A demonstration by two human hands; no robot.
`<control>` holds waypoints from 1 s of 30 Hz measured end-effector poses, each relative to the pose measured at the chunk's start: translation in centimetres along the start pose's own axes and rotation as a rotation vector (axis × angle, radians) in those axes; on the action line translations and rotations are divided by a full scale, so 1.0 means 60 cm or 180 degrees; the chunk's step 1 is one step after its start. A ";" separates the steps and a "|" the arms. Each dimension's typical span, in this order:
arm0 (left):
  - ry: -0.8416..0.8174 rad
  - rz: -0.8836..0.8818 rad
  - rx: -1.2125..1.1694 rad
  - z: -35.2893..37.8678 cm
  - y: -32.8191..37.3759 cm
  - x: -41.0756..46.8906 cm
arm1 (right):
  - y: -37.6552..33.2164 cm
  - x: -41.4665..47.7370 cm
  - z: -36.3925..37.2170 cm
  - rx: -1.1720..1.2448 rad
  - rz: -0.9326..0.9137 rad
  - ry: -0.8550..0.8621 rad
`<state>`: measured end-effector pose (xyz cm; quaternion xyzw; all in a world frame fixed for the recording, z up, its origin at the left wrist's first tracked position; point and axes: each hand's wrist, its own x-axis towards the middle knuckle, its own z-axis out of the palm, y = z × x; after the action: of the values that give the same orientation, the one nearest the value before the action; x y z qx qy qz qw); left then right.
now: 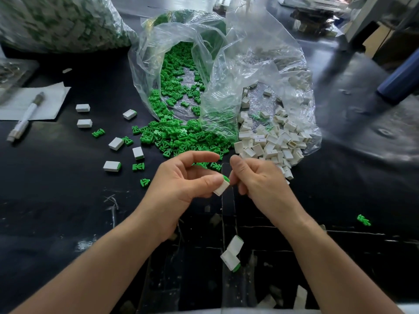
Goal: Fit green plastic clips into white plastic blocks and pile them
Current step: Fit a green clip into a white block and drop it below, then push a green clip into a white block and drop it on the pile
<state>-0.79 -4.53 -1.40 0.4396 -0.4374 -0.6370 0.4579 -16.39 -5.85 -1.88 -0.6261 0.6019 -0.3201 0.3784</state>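
just below the middle of the frame the left hand (181,180) pinched a small white rectangular plastic block (219,189) between thumb and curled fingers. a green plastic clip (226,178) showed at the block's upper end, apparently not quite home. the right hand (260,180) sat just beside it, fingers curled, one fingertip at the clip; whether it gripped anything could not be told. the main risk looked to be a skewed push: pressed off-axis, the clip might jam crooked or spring out. the block, held only in a fingertip pinch, might slip to the dark bench (68,211) among the finished pieces (231,257) at lower centre. the heap of loose green clips (181,137) and the heap of white blocks (272,146) spilled from clear plastic bags (249,64) just above the hands, so a careless sweep could mix them.
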 end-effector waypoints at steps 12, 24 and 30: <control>-0.0514 -0.0090 0.0313 0.007 0.005 -0.009 | 0.035 0.037 -0.008 -0.1931 -0.0327 0.1079; -0.0081 -0.0255 0.0361 0.000 -0.002 0.000 | 0.046 0.041 -0.010 -0.1911 -0.0324 0.1053; 0.0474 -0.0239 0.0240 -0.005 -0.008 0.009 | 0.017 0.019 0.003 -0.1098 -0.1039 0.0840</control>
<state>-0.68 -5.02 -2.03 0.5187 -0.4090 -0.6024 0.4481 -16.68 -6.96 -2.91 -0.7230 0.5828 -0.3484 0.1278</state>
